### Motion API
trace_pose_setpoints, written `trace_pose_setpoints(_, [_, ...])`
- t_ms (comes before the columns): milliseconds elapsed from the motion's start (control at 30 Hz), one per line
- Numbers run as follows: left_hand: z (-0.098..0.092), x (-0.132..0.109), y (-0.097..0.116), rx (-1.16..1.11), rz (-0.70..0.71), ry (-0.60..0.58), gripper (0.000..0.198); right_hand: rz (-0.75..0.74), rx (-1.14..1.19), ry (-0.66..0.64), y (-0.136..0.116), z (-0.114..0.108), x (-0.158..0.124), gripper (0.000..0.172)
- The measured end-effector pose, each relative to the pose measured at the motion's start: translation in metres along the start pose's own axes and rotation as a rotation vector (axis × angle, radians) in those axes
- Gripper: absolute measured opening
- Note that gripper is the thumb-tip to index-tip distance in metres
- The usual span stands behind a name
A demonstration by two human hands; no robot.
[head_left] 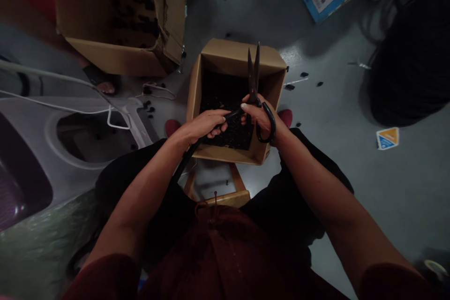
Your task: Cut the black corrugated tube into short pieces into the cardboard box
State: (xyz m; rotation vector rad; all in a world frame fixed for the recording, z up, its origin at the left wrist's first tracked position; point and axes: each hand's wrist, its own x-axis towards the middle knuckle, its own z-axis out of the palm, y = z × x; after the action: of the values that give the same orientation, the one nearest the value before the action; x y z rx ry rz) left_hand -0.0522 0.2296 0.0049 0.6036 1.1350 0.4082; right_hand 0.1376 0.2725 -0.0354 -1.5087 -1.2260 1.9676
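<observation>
My left hand (206,125) is closed around a long black flexible strip (233,115), which trails back under my forearm towards my lap. Whether the strip is a tube or flat webbing, I cannot tell. In my right hand (260,113) is a pair of black-handled scissors (252,77), blades pointing away from me and slightly apart. The thumb and fingers of that same hand also pinch the strip's far end. Both hands are above an open cardboard box (228,153), with dark loose pieces (230,136) at its bottom.
A larger cardboard box (108,56) stands at upper left, beside another person's foot (105,87). Left of me is a grey plastic stool (84,166). A big black bundle (408,65) and a blue package (312,2) lie right. Small black bits (304,74) litter the floor.
</observation>
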Motion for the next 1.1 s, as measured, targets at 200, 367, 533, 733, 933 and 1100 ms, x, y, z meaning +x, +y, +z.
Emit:
trace_pose_setpoints(200, [0.007, -0.002, -0.001, -0.108, -0.052, 0.006, 0.039, -0.079, -0.088, 0.029, 0.001, -0.005, 0.004, 0.035])
trace_pose_setpoints(367, [0.011, -0.001, -0.003, -0.17, -0.069, 0.031, 0.025, -0.127, -0.082, 0.067, -0.001, -0.009, 0.007, 0.034])
trace_pose_setpoints(533, [0.008, 0.0, -0.006, -0.165, -0.03, 0.007, 0.018, -0.134, -0.068, 0.075, -0.002, -0.008, 0.007, 0.035])
trace_pose_setpoints(733, [-0.006, 0.002, 0.0, -0.065, 0.154, 0.219, 0.016, -0.155, -0.196, 0.073, -0.004, -0.01, 0.004, 0.038])
trace_pose_setpoints(933, [-0.013, 0.003, 0.002, 0.029, 0.242, 0.371, 0.017, -0.132, -0.336, -0.082, 0.0, -0.002, -0.004, 0.042])
trace_pose_setpoints(1100, [-0.014, 0.002, 0.002, 0.057, 0.266, 0.376, 0.017, -0.12, -0.42, -0.143, 0.002, 0.002, -0.009, 0.04])
